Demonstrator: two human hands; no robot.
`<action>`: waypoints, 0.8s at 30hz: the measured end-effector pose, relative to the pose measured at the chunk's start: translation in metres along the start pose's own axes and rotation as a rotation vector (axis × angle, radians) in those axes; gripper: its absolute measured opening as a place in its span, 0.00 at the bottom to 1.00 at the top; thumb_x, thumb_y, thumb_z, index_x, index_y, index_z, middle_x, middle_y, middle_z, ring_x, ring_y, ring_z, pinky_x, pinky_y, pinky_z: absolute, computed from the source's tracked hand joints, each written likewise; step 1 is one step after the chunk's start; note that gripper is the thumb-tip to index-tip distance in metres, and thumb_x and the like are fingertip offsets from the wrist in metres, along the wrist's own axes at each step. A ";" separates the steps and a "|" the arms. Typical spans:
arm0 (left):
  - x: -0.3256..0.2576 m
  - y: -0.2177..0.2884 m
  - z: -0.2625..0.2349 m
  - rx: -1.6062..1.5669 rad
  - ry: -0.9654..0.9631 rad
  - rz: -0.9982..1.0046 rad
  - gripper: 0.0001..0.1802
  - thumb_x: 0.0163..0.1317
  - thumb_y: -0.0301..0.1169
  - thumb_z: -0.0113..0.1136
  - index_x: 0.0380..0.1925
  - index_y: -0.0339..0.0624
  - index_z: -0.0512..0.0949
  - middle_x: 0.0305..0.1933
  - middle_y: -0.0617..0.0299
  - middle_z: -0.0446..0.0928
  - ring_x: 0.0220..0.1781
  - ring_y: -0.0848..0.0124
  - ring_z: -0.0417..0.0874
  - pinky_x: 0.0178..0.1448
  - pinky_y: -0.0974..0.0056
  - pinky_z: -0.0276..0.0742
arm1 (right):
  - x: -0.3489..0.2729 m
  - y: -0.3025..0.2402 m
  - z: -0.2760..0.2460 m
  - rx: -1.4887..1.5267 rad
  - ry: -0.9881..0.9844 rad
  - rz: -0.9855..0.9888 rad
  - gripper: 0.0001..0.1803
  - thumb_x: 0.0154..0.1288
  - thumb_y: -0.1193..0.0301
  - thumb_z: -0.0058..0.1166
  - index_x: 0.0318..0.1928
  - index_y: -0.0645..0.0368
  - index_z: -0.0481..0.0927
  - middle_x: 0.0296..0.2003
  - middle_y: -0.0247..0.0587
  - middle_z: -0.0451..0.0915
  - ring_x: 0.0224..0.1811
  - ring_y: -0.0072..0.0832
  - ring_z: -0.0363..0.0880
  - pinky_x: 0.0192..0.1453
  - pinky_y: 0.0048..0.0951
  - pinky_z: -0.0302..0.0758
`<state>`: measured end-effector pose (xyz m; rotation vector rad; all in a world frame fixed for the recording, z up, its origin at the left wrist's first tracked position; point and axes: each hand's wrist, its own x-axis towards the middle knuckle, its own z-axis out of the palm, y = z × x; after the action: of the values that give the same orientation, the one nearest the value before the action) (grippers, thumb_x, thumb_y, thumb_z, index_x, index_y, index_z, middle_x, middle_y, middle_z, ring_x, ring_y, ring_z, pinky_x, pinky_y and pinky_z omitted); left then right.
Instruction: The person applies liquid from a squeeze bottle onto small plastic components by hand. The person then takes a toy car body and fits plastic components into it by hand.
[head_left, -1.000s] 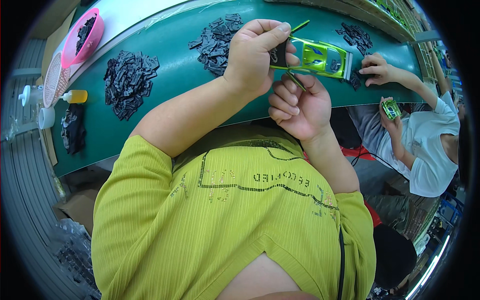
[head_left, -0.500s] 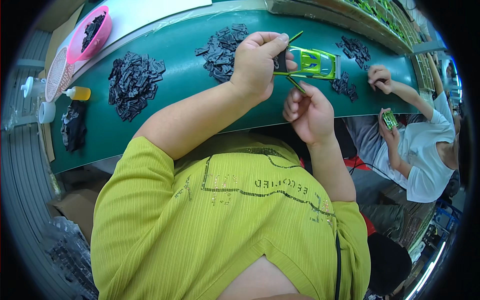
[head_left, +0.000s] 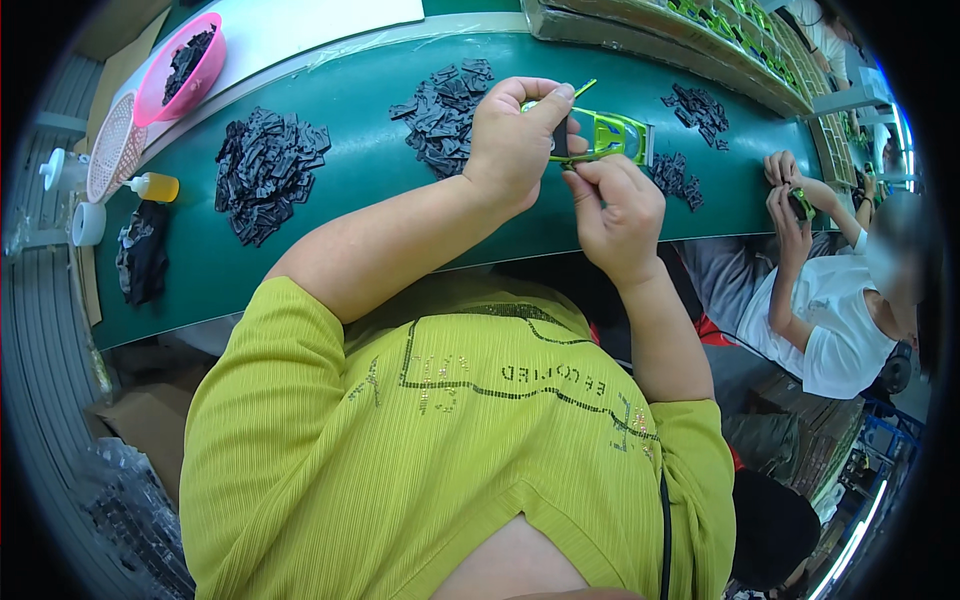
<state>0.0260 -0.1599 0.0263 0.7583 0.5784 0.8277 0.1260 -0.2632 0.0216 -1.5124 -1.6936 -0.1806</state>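
Observation:
My left hand is closed around the front end of a bright green toy car, held above the green table with its rear pointing right. A thin green door sticks out from the car's far side. Against the near side, my right hand is closed with its fingertips on the car's edge; the near door is mostly hidden there. A dark flat part shows beside my left fingers. Just left of that hand lies a pile of small black plastic parts.
A bigger black parts pile lies left, with smaller heaps on the right. A pink basin, a glue-like yellow bottle and a dark cloth are at left. A cardboard tray borders the back. A co-worker sits right.
My right hand has moved up against the car's near side, and the near door no longer sticks out. The car has shifted slightly left. The co-worker's hands have come together around a green piece.

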 end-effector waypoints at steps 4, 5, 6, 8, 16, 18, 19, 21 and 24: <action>0.002 0.005 -0.001 -0.023 -0.046 0.032 0.12 0.64 0.31 0.59 0.42 0.37 0.72 0.32 0.58 0.76 0.31 0.69 0.79 0.37 0.65 0.79 | -0.006 -0.007 -0.007 0.250 0.000 0.276 0.07 0.57 0.77 0.60 0.37 0.64 0.78 0.29 0.41 0.80 0.25 0.31 0.77 0.29 0.28 0.73; 0.002 0.006 0.000 -0.029 -0.062 0.058 0.11 0.64 0.31 0.59 0.42 0.37 0.72 0.32 0.58 0.76 0.31 0.69 0.80 0.37 0.65 0.79 | -0.008 -0.013 -0.008 0.429 0.031 0.469 0.07 0.60 0.76 0.59 0.39 0.64 0.78 0.30 0.41 0.81 0.25 0.28 0.78 0.30 0.28 0.73; 0.001 0.007 0.000 -0.027 -0.062 0.057 0.11 0.64 0.31 0.59 0.42 0.37 0.72 0.32 0.58 0.76 0.31 0.69 0.80 0.37 0.65 0.79 | -0.008 -0.020 -0.012 0.688 0.052 0.766 0.10 0.66 0.70 0.54 0.42 0.65 0.78 0.32 0.42 0.81 0.26 0.24 0.77 0.30 0.25 0.74; -0.001 0.008 0.000 -0.085 -0.110 0.091 0.12 0.64 0.31 0.58 0.44 0.37 0.72 0.32 0.58 0.76 0.32 0.68 0.80 0.38 0.66 0.79 | -0.008 -0.012 -0.019 1.025 -0.036 0.982 0.12 0.67 0.68 0.52 0.43 0.65 0.78 0.31 0.42 0.81 0.25 0.25 0.76 0.30 0.24 0.73; -0.013 0.031 -0.022 0.511 -0.406 0.373 0.15 0.63 0.34 0.60 0.45 0.34 0.75 0.31 0.61 0.78 0.30 0.76 0.78 0.36 0.72 0.75 | -0.009 -0.006 -0.017 1.519 -0.115 1.151 0.10 0.66 0.68 0.50 0.32 0.61 0.75 0.19 0.35 0.71 0.18 0.22 0.66 0.21 0.22 0.61; -0.015 0.034 -0.028 1.026 -0.367 0.735 0.14 0.59 0.36 0.65 0.32 0.34 0.78 0.22 0.62 0.75 0.21 0.75 0.74 0.26 0.71 0.71 | -0.009 -0.008 -0.013 1.458 -0.140 1.129 0.09 0.66 0.69 0.50 0.31 0.61 0.75 0.19 0.34 0.70 0.18 0.22 0.65 0.20 0.21 0.60; -0.016 0.034 -0.031 1.030 -0.356 0.738 0.14 0.59 0.36 0.65 0.32 0.34 0.78 0.22 0.62 0.75 0.21 0.75 0.74 0.26 0.71 0.71 | -0.005 -0.007 -0.009 1.525 -0.146 1.139 0.09 0.65 0.69 0.50 0.30 0.61 0.74 0.19 0.34 0.69 0.18 0.22 0.65 0.20 0.21 0.60; -0.017 0.030 -0.039 1.118 -0.272 1.033 0.15 0.56 0.35 0.68 0.20 0.37 0.75 0.16 0.58 0.69 0.16 0.70 0.68 0.21 0.67 0.64 | 0.000 -0.009 -0.002 1.596 -0.165 1.147 0.08 0.64 0.70 0.51 0.29 0.60 0.74 0.19 0.34 0.69 0.18 0.22 0.65 0.19 0.21 0.59; -0.019 0.026 -0.042 1.034 -0.194 1.106 0.23 0.54 0.40 0.68 0.13 0.39 0.69 0.14 0.56 0.63 0.14 0.64 0.64 0.19 0.63 0.60 | -0.002 -0.008 0.008 1.557 -0.174 0.971 0.08 0.64 0.70 0.51 0.29 0.60 0.73 0.19 0.34 0.69 0.18 0.21 0.65 0.19 0.21 0.58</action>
<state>-0.0251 -0.1485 0.0244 2.1909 0.3495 1.4349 0.1152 -0.2615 0.0184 -0.8485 -0.5362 1.4420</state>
